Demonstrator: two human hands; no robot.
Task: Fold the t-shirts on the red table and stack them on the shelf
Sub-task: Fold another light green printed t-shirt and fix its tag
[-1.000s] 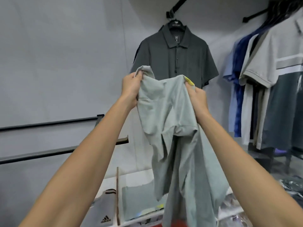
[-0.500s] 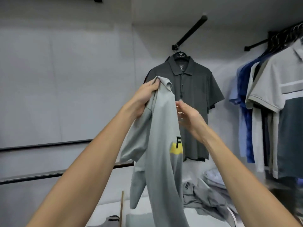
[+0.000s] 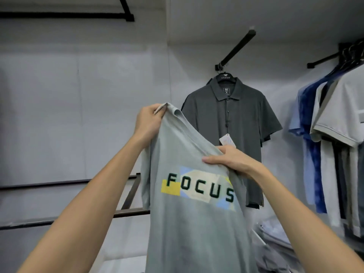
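Note:
A light grey t-shirt (image 3: 189,233) with a "FOCUS" print hangs in the air in front of me, print side towards me. My left hand (image 3: 147,123) pinches its upper left shoulder at the collar, held high. My right hand (image 3: 226,157) grips the fabric lower, at the right shoulder, thumb on the front. The shirt's lower part runs out of the bottom of the view. The red table is not visible.
A dark grey polo shirt (image 3: 236,123) hangs on the back wall behind the t-shirt. More shirts hang on a rail (image 3: 334,134) at the right. Black wall rails (image 3: 59,182) run along the left. Crumpled clothes (image 3: 275,239) lie low at the right.
My right hand, open beside the shirt half a second ago, has taken hold of the right shoulder. The t-shirt has spread out and turned, so the full print faces me.

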